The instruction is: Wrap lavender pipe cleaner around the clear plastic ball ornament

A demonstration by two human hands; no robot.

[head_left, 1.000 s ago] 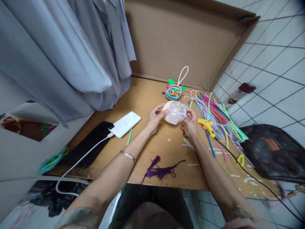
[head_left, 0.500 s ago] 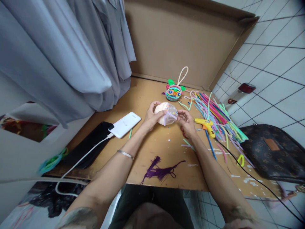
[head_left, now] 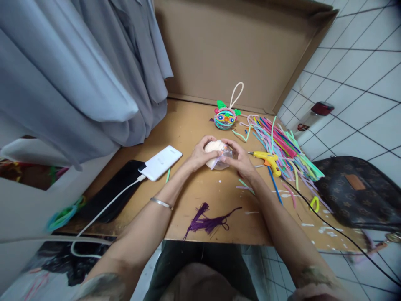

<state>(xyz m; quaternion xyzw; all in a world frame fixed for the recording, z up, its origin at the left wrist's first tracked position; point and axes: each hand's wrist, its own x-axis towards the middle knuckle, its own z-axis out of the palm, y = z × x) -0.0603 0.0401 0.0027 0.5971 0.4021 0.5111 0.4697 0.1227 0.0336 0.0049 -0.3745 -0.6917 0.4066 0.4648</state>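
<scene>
Between my two hands is a round ball [head_left: 216,146], cream on its left half and clear on its right, with a pale purple strip across it. My left hand [head_left: 200,154] wraps the cream side, thumb laid over the front. Around the clear side curls my right hand [head_left: 239,158], its thumb pressing on the front near the strip. Parts of the ball are hidden by the fingers. Just behind stands a finished-looking colourful ball ornament [head_left: 225,119] with eyes, green ears and a cream loop. A yellow glue gun [head_left: 267,161] lies right of my right hand.
Many coloured pipe cleaners [head_left: 282,142] lie at the right, before a brown patterned bag [head_left: 344,192]. Purple tassels [head_left: 208,223] rest near the front edge. A white phone [head_left: 161,162] with a cable sits left; a grey curtain [head_left: 125,62] hangs behind it. Cardboard [head_left: 225,50] stands at the back.
My right hand has gone from pinching at the ball's right edge to wrapping round its clear side. The ball has turned a little, and the purple strip is now mostly covered.
</scene>
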